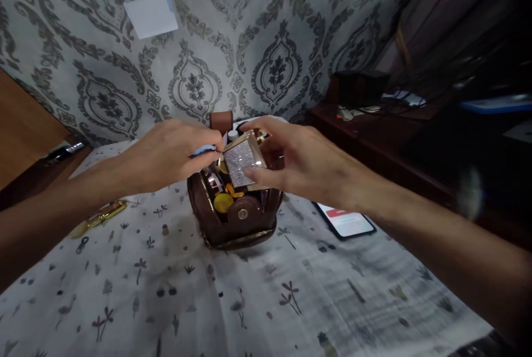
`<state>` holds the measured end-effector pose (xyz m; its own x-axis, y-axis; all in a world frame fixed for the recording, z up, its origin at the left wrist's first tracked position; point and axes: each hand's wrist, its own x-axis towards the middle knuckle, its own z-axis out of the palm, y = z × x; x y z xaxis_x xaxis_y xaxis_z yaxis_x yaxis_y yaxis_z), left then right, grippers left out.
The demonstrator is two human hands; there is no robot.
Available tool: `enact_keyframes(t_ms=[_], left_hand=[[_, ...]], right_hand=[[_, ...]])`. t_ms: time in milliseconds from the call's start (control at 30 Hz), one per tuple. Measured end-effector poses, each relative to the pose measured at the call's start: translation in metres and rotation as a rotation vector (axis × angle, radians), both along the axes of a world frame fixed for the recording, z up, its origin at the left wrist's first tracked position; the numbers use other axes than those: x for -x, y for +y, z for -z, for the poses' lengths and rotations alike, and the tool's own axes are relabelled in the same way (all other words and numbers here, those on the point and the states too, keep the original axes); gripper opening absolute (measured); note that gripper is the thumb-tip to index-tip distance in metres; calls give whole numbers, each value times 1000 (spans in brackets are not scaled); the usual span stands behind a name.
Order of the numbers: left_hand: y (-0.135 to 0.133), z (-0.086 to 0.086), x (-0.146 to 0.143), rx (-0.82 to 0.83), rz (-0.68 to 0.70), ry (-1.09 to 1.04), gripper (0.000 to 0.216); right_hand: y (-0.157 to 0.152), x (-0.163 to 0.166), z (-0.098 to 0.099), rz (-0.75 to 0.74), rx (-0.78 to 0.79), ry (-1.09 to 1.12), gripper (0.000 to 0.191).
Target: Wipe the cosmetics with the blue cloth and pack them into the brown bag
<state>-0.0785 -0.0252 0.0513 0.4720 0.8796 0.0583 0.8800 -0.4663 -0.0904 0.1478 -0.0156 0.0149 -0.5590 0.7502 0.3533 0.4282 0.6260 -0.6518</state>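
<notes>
Bag of oddments, right hand round glittery box, left hand round blue object

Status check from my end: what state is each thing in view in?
Brown bag, upright, open at the top, things inside
Glittery box, tilted, gripped by the right hand at the bag's mouth
Pale-blue item, pinched in the left hand, mostly hidden
Phone, face up, screen lit
Gold item, lying on the cloth

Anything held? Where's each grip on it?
Right hand: glittery box, by its right side. Left hand: small blue item, in the fingers; exact part can't be told.
</notes>
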Motion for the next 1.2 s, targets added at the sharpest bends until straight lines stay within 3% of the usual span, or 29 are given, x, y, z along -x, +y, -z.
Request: enact_keyframes(t_ms=[300,567,800,1033,1200], left_hand=[[-21,21,18,-55,-37,-122,36],[-19,33,24,-70,39,-285,36],[-21,38,24,-112,34,-313,35],[-23,41,22,-148,80,-262,36],[-27,38,17,-201,222,-206,34]], right_hand=[[8,45,13,-154,98,-243,19],[15,63,32,-312,210,-333,22],[22,53,27,-440,489,-307,26],[20,53,24,-346,463,-299,32],[18,53,29,-260,470,-240,30]])
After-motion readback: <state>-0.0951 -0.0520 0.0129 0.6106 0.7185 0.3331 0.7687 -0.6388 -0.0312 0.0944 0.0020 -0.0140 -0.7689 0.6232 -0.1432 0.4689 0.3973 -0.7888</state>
